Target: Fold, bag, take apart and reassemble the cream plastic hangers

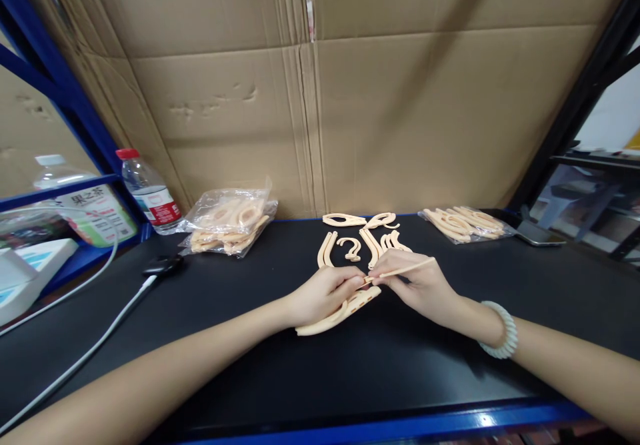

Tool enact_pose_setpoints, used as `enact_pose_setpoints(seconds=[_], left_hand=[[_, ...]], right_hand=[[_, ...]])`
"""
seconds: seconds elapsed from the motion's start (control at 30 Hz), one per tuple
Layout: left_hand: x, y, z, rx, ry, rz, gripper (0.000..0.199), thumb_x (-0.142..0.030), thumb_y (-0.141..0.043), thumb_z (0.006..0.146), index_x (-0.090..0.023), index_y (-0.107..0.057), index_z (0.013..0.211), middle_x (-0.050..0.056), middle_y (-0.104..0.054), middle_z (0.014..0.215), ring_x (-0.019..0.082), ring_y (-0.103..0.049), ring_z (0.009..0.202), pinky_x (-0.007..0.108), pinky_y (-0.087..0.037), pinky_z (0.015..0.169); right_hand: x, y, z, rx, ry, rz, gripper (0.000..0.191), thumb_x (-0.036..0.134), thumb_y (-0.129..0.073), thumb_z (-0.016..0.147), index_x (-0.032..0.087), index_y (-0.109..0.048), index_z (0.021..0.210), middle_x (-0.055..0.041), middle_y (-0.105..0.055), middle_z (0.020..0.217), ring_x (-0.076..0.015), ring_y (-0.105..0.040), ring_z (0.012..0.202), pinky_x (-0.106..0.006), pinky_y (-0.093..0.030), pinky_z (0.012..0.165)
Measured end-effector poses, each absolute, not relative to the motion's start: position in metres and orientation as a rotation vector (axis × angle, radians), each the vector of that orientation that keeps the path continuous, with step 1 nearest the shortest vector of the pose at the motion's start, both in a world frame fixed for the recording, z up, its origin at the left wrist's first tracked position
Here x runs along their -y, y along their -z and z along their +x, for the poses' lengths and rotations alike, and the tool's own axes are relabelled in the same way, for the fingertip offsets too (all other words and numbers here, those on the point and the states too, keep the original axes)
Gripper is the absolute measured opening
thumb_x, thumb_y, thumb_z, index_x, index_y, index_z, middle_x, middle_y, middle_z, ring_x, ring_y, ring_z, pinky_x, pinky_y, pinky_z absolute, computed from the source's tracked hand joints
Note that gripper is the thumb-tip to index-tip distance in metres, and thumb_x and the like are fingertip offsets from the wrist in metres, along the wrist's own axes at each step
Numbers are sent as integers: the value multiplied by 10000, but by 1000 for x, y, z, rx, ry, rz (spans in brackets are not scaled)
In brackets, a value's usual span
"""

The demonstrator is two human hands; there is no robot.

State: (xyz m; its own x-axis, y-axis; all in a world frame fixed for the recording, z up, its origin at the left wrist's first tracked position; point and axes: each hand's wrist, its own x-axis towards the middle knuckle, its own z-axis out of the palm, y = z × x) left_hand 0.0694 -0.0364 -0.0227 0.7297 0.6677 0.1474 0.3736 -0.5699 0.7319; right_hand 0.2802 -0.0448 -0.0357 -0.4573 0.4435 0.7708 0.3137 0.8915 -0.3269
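Note:
My left hand (325,293) is closed around a curved beige plastic hanger arm (345,310), which has small slots along its edge. Pinched in my right hand (417,292) is a slim beige hanger piece (403,271). Its tip meets the fingers of my left hand, which hide where the parts come together. Just beyond the hands lie a loose hanger hook (351,248), a pair of curved strips (327,248) and several more strips (390,241). Behind them are two looped hanger parts (344,220).
Clear bags of beige parts lie at the back left (230,222) and back right (465,224). A red-capped bottle (150,192) and a black plug with a white cable (163,266) are on the left. By the right post sits a phone (540,234). Cardboard (400,112) walls the back.

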Motion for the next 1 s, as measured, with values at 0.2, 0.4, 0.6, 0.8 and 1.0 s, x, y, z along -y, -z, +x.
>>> enact_pose_setpoints(seconds=[0.2, 0.4, 0.6, 0.8, 1.0], left_hand=[[35, 22, 68, -727, -529, 2244, 360, -395, -347, 981, -164, -514, 762, -34, -419, 681, 119, -374, 644, 228, -335, 612], [36, 21, 68, -731, -514, 2260, 356, -394, -342, 984, -156, -549, 818, -28, -441, 694, 123, -391, 657, 226, -345, 627], [37, 21, 69, -723, -519, 2242, 365, -413, -349, 979, -162, -516, 773, -40, -399, 671, 117, -367, 637, 221, -331, 612], [38, 17, 69, -715, -513, 2221, 367, -418, -348, 973, -156, -534, 795, -29, -422, 685, 123, -381, 647, 228, -337, 617], [40, 16, 69, -688, -541, 2190, 357, -419, -373, 966, -157, -540, 791, -36, -419, 671, 117, -381, 639, 231, -335, 616]], right_hand=[[48, 34, 286, 2273, 110, -470, 259, 48, -422, 903, 184, -643, 900, -62, -671, 793, -158, -592, 714, -292, -481, 619], [45, 36, 289, 2298, 103, -371, 265, 2, -430, 881, 180, -622, 919, -68, -664, 827, -156, -593, 741, -293, -485, 646], [39, 41, 289, 2225, -19, -335, 327, -16, -418, 872, 207, -636, 971, -47, -657, 836, -148, -598, 764, -294, -499, 679], [40, 39, 288, 2193, -73, -370, 306, 35, -427, 901, 221, -665, 950, -41, -675, 826, -144, -619, 742, -292, -514, 660], [41, 37, 287, 2165, -90, -345, 282, 44, -444, 909, 206, -675, 906, -44, -676, 800, -144, -625, 728, -295, -517, 643]])
